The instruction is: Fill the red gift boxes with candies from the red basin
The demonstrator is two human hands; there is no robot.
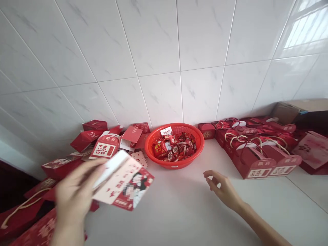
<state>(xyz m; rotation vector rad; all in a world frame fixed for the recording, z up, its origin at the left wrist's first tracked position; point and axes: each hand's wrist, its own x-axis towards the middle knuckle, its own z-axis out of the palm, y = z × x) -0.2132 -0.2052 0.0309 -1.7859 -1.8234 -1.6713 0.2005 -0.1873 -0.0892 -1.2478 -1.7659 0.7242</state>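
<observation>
My left hand point(77, 191), blurred by motion, grips a pink-and-red paper gift box point(125, 184) by its left edge. The box has a cartoon couple printed on its lower right and is tilted above the table. My right hand point(221, 189) hovers over the table, right of and nearer than the candy basket, with loosely curved fingers, a gap at the thumb and nothing visible in it. Between and beyond the hands stands a red plastic basket point(174, 165) holding many red-wrapped candies point(176, 147). A small white printed card point(166, 131) leans inside its back rim.
Red boxes and flattened cartons point(105, 145) are heaped along the left, with a rope-handled bag point(23, 212) nearer. Standing gift boxes with rope handles point(258, 164) fill the right side, before a cardboard box point(294, 108). A tiled wall point(164, 51) bounds the white table point(164, 212).
</observation>
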